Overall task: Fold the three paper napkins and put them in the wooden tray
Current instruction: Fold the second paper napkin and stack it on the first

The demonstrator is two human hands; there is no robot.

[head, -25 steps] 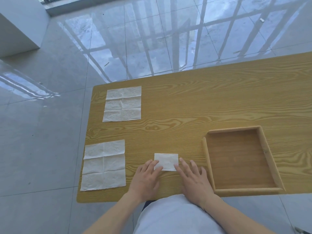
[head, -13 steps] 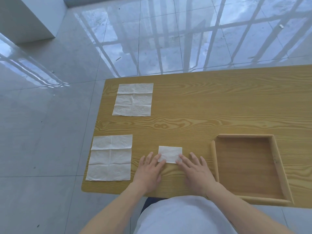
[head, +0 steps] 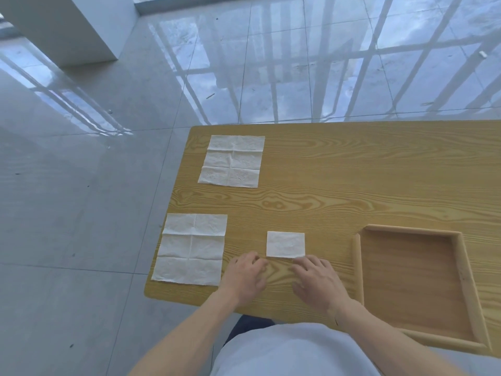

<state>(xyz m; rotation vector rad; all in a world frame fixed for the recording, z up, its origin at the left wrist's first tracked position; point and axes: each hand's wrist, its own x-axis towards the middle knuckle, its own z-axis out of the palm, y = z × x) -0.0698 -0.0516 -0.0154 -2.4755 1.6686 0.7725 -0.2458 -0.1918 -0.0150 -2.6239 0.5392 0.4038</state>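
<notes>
A small folded white napkin (head: 285,244) lies on the wooden table (head: 339,172), left of the wooden tray (head: 357,267), which holds nothing. Two unfolded white napkins lie flat: one near the table's left front corner (head: 191,248), one farther back (head: 232,161). My left hand (head: 245,276) rests palm down just below and left of the folded napkin, fingers curled, not on it. My right hand (head: 317,280) lies palm down below the napkin, its fingertips at the napkin's lower right corner. Neither hand grips anything.
The table's left edge and front edge run close to the unfolded napkins. Beyond them is a glossy tiled floor (head: 81,213). A white pillar (head: 62,25) stands at the far left. My light shirt fills the bottom of the view.
Both hands have slid back off the folded napkin toward me; the left fingers have curled in. The camera has shifted, so the table sits further right and lower.
</notes>
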